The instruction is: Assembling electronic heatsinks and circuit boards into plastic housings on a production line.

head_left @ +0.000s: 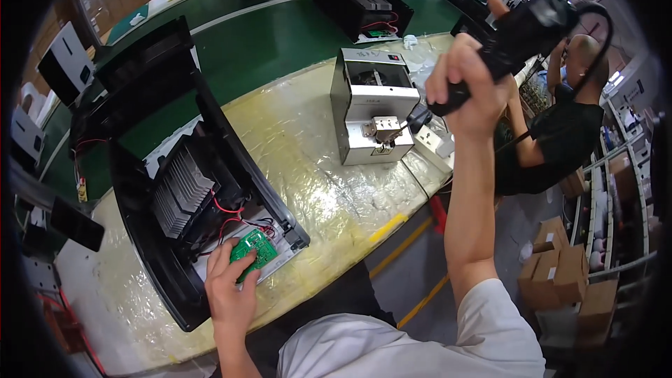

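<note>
My left hand point(232, 282) grips a green circuit board point(256, 252) with thumb and fingers at its edges. The board sits at the near end of an opened black housing point(157, 266), beside red and black wires point(234, 213) and a finned grey heat sink point(183, 192). Raised on the right, my right hand point(476, 87) is wrapped round a black corded electric screwdriver point(521, 38). Its lower end points down and left toward a silver screw feeder box point(378, 115) on the table, seemingly just above it. Whether a screw is on the tip cannot be made out.
Clear plastic film covers the worktable point(301, 189). Behind it runs a green conveyor point(259, 49) bearing more black housings point(367, 10). A power strip point(432, 147) lies beside the feeder. At right a co-worker point(553, 119) sits close; cardboard boxes point(556, 269) stand on the floor.
</note>
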`<state>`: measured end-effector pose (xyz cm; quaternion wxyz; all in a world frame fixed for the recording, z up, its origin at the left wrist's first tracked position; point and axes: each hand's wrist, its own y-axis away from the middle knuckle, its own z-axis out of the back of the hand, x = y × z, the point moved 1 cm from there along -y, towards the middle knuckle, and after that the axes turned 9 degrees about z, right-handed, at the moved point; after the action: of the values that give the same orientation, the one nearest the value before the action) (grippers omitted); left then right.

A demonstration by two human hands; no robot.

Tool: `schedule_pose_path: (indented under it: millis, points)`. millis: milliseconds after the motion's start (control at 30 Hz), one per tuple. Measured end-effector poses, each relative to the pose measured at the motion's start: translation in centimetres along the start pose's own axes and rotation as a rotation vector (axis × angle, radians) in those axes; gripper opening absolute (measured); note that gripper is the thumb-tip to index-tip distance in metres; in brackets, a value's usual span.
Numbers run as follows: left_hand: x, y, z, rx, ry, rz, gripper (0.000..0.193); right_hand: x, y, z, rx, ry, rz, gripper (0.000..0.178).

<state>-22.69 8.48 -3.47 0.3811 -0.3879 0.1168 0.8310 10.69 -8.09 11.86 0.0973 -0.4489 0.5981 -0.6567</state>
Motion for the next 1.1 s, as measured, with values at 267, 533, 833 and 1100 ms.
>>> schedule_pose_path:
  millis: [267, 533, 833, 1100]
  points:
    - [-1.2, -0.2, -0.7, -0.010, -0.041, 0.025, 0.038, -4.4, 1.8, 0.9, 0.020, 0.008, -0.162, 0.075]
    - [-3.0, -1.1, -2.7, -0.023, 0.011, -0.070, 0.031, 8.1, 1.4, -5.6, -0.135, -0.252, 0.029, 0.026]
    - [-3.2, -1.4, -3.5, -0.095, 0.045, -0.133, 0.033, 2.0, 8.0, -16.7, 0.279, 0.016, -0.219, 0.022]
    - [-2.9, -1.1, -3.4, -0.071, 0.085, -0.114, 0.036, -0.5, 9.2, -17.8, 0.217, 0.046, -0.088, 0.069]
